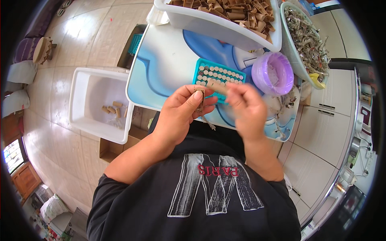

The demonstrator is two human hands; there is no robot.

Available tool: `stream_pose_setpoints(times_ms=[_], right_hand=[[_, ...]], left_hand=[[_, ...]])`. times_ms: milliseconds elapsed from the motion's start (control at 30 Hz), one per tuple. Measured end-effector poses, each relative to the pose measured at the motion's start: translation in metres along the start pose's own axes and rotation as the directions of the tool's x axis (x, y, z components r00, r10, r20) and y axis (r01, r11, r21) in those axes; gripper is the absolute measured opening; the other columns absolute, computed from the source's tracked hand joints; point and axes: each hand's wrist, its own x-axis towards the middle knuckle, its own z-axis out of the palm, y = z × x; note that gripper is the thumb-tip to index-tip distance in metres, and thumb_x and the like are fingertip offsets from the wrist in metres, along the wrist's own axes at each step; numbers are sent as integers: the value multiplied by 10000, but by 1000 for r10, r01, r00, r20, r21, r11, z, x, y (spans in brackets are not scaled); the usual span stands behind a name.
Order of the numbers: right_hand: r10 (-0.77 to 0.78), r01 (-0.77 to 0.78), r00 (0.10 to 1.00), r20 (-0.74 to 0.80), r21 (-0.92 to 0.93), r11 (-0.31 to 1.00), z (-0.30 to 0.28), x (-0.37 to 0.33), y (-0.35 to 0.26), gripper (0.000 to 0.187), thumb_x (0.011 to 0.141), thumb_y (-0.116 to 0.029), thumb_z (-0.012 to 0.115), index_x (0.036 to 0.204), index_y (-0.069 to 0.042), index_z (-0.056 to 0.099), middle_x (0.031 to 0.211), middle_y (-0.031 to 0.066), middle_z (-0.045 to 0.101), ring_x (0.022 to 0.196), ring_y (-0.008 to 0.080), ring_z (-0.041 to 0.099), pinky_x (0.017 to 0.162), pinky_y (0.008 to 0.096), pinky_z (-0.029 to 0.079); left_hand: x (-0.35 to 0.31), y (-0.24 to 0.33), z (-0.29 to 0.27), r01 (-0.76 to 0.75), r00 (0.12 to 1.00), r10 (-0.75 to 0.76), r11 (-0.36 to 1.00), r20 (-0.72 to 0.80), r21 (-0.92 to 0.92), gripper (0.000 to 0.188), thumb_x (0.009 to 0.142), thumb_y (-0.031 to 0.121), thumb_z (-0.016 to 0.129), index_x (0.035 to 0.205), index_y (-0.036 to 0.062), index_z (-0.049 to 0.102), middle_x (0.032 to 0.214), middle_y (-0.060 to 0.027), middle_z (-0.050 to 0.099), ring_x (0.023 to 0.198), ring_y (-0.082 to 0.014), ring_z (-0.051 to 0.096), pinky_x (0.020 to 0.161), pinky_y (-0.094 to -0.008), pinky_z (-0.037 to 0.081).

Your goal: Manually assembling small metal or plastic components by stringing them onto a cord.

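Observation:
Over the table's near edge, my left hand (175, 116) pinches a small brown trough-shaped piece (200, 105), its thumb pressed on top. My right hand (249, 112), smeared by motion, grips a light-brown, tube-like piece (216, 86) just right of the left fingers. The two pieces look apart. Directly beyond my hands, a turquoise tray (198, 66) stands on the table, with several round pale pieces set in rows. My hands and the light-brown piece cover its near part.
A white bin (225, 30) heaped with brown pieces stands at the table's (161, 56) far side. Right of the tray are a purple lined bucket (261, 82) and a pale green basket (292, 48) of greyish scraps. On the left, a white tub (76, 98) holds several tan cylinders.

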Motion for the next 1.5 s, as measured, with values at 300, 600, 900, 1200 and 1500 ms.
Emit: stream_pose_setpoints(times_ms=[300,600,900,1200,1500], right_hand=[[144,-154,935,323,5,988,-13,-25,-11,645,752,-7,671,1341,-91,421,807,85,640,662,105,599,626,249,490],[90,-56,921,380,-99,994,-16,-30,-4,655,720,-56,730,1303,-85,433,812,111,653,692,178,653,625,281,513],[-15,12,986,168,16,1000,-12,-33,-10,589,669,-141,784,1173,-6,511,795,103,639,667,207,637,615,286,522],[-404,434,901,161,-391,812,-9,-19,-12,598,557,-358,816,1011,-35,600,945,92,570,836,266,553,734,369,437],[-355,446,894,274,-464,766,-5,-15,-18,599,506,-315,808,1002,-46,605,912,59,559,838,255,542,767,379,402]], left_hand=[[-4,-2,2,162,983,-168,984,77,79,199,955,179,483,1057,12,519,995,-75,604,930,-153,611,825,-280,504],[-4,-3,7,235,971,-240,963,24,129,204,955,198,490,1054,20,505,982,-73,601,885,-140,610,801,-276,506],[-3,-6,15,179,982,-174,982,-65,63,198,966,201,452,1075,39,483,1058,-139,599,978,-218,614,842,-339,508],[-3,-5,16,250,966,-254,965,49,79,247,967,217,452,1098,9,474,990,-122,605,912,-196,620,763,-296,518],[-2,-4,17,288,951,-294,955,100,67,415,985,352,355,1106,-19,496,966,-130,591,914,-222,613,799,-328,509]])
